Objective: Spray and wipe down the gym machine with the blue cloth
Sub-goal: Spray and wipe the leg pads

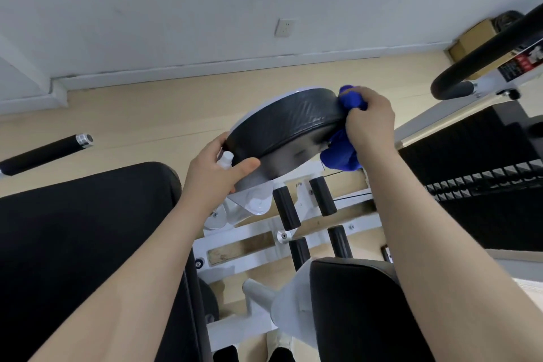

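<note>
A round black pad (282,123) of the white gym machine (258,238) tilts up in the middle of the view. My right hand (368,120) grips a bunched blue cloth (342,153) against the pad's right edge. My left hand (217,170) holds the pad's lower left edge, thumb on its face. A small clear spray bottle (226,159) with a white cap is tucked in the same hand; its lower body (258,203) shows below the pad.
Black seat pads sit at the lower left (88,229) and lower right (352,303). Short black foam pegs (285,209) stick up from the frame. A black handle (44,153) juts in at left, a curved bar (484,56) at upper right. The weight stack (484,182) stands right.
</note>
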`<state>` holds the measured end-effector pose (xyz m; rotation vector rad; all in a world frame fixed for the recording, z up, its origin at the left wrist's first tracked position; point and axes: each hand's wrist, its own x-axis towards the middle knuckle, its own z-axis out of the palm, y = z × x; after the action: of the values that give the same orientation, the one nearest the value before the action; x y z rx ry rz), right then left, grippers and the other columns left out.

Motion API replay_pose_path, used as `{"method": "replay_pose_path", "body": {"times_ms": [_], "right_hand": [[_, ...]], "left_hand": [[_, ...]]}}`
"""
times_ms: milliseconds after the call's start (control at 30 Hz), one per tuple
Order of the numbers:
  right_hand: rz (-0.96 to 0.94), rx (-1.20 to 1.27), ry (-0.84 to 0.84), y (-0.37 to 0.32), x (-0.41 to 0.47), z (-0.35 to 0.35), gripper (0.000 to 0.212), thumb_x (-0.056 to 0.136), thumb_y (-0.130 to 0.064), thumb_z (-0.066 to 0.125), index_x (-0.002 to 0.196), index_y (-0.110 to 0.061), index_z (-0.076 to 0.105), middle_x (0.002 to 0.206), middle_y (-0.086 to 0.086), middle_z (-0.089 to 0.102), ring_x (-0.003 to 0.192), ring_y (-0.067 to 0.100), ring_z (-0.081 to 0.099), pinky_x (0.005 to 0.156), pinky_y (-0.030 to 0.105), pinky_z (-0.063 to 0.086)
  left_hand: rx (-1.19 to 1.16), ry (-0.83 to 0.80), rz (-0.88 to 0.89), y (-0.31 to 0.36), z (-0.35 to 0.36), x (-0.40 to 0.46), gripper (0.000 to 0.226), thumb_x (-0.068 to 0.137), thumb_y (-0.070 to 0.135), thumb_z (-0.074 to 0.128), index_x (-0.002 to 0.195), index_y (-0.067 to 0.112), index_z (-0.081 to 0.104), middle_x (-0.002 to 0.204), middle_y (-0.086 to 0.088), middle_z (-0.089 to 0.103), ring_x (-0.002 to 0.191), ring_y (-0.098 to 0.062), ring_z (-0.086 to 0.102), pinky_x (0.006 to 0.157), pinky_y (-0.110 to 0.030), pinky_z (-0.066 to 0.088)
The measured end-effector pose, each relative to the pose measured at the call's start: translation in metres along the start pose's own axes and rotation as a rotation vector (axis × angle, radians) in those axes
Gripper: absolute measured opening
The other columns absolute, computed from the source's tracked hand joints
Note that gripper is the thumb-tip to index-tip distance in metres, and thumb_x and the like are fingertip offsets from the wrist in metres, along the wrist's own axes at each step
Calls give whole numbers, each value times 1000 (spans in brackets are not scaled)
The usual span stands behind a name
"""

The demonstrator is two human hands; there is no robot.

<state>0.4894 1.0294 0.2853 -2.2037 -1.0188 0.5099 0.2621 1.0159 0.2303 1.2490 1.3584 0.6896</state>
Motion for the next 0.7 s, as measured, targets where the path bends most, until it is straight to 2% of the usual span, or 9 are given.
{"method": "replay_pose_path", "body": {"times_ms": [100,167,233,300,367,433,567,633,700], "right_hand": [[-327,40,140,-20,-46,7,41,75,1,44,104,-18,66,125,6,47,96,13,43,78,13,32],[-425,95,277,-18,-81,30,39,78,1,47,109,-17,62,129,10,42,105,16,42,89,15,33],[-207,279,301,-9,-109,59,36,86,2,46,116,-18,51,132,13,37,111,9,45,90,13,36],[187,480,87,-1,-129,94,30,91,2,41,110,-20,44,118,10,44,107,14,50,84,19,42],[415,611,-102,9,-135,115,32,89,5,34,97,-26,37,99,5,46,92,21,50,88,37,47],[586,732,-145,8,-123,116,33,90,5,30,92,-28,34,88,3,48,77,11,47,82,32,47],[492,900,75,2,-101,78,26,96,0,31,95,-25,41,54,-10,56,57,-4,50,73,21,42],[426,991,287,5,-80,70,23,95,1,30,98,-18,42,60,-8,55,46,-9,49,59,11,42],[519,1035,383,21,-58,87,27,92,2,31,90,-22,45,80,-5,55,66,-2,55,63,10,41]], "left_hand": [[-21,23,2,-1,2,-5,42,80,22,66,118,35,54,96,1,61,65,-13,53,48,-8,42],[-55,32,-27,-3,1,-5,42,84,25,62,123,36,53,96,0,63,58,-13,53,47,-10,42],[-97,32,-55,-5,-1,-5,32,92,28,50,123,37,53,81,-5,63,50,-14,51,46,-12,41],[-93,29,-43,-8,-2,-4,25,96,29,45,117,40,53,66,-1,61,46,-12,51,45,-12,41],[-82,36,-31,-8,0,-4,23,96,28,46,113,42,52,54,6,59,42,-8,50,46,-11,41],[-91,45,-34,-9,0,2,28,95,30,47,121,39,52,61,4,62,42,-9,50,46,-12,41],[-89,44,-40,-10,1,2,36,94,34,46,130,32,51,80,-1,64,44,-12,49,46,-15,41],[-92,40,-45,-8,0,0,33,94,34,47,126,36,51,81,2,64,44,-12,50,48,-15,42],[-99,46,-42,-9,0,-1,28,93,34,48,121,40,51,74,4,63,44,-10,50,48,-14,42]]}}
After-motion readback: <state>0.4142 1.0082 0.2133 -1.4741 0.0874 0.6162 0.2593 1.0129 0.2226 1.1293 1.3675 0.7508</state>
